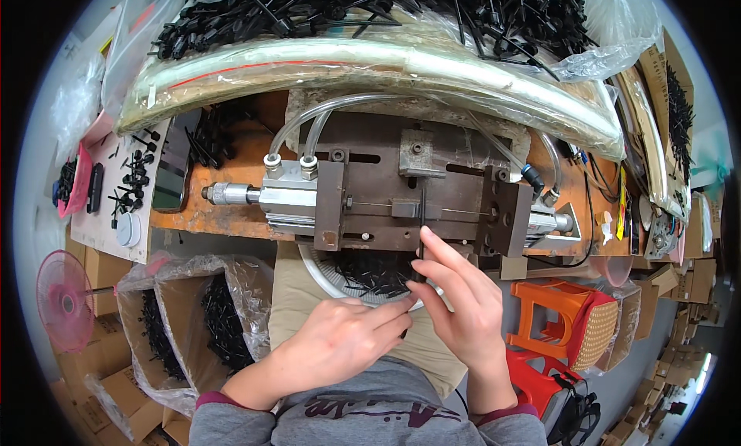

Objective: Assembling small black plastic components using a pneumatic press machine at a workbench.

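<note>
Head view: the right hand [467,311] pinches a thin, straight black rod [422,208], its far end over the small grey metal block [403,209] in the dark brown metal fixture [370,185]; the left hand [343,339] is half curled just beside it, its grip impossible to tell. The step in hand looks like positioning the rod; the next move seems to call for careful alignment with the block

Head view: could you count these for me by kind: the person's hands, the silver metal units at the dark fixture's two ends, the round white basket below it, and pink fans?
Left hand and right hand: 2
Left silver unit and right silver unit: 2
Round white basket: 1
Pink fan: 1
Total: 6
</note>
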`<state>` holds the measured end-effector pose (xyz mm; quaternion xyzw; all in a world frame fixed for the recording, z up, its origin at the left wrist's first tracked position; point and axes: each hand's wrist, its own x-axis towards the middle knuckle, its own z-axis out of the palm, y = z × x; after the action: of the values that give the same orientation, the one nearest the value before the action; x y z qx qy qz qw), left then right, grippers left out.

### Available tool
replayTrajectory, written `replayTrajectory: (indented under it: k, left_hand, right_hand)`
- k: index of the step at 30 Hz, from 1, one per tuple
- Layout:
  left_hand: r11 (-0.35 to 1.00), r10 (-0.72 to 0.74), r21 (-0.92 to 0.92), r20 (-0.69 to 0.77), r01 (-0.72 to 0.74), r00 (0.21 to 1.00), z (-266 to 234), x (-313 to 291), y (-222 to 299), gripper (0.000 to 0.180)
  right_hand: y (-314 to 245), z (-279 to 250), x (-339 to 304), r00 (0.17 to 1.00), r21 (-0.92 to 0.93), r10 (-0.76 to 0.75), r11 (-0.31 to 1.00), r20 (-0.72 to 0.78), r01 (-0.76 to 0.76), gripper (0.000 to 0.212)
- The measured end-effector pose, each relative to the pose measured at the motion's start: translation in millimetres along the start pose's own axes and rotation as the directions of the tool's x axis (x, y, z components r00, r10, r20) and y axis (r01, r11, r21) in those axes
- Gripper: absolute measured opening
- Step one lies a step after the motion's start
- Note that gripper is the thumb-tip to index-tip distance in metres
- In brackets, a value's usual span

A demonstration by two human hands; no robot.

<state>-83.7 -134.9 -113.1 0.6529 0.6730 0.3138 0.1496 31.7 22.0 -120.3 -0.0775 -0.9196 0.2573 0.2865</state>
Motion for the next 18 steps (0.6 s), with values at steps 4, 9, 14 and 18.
replayTrajectory:
  k: [4,9,14,18]
  left_hand:
    - [0.998,-0.044,-0.045,0.073,0.048,0.996,17,-8,-9,0.024]
    - [0.997,-0.033,-0.072,0.118,0.042,0.992,37,-9,-19,0.023]
    - [0.998,-0.03,-0.042,0.144,0.036,0.989,46,-7,-25,0.022]
    - [1.0,-0.013,-0.017,0.147,0.016,0.989,50,-8,-29,0.023]
  right_hand:
    - [-1,9,6,0.996,-0.212,-0.066,0.974,0.056,0.076,0.021]
    - [-8,7,14,0.997,-0.281,-0.018,0.959,0.08,0.04,0.025]
    - [-8,5,15,0.995,-0.283,-0.012,0.958,0.1,0.04,0.025]
    - [-8,1,18,0.995,-0.271,-0.028,0.961,0.091,0.052,0.025]
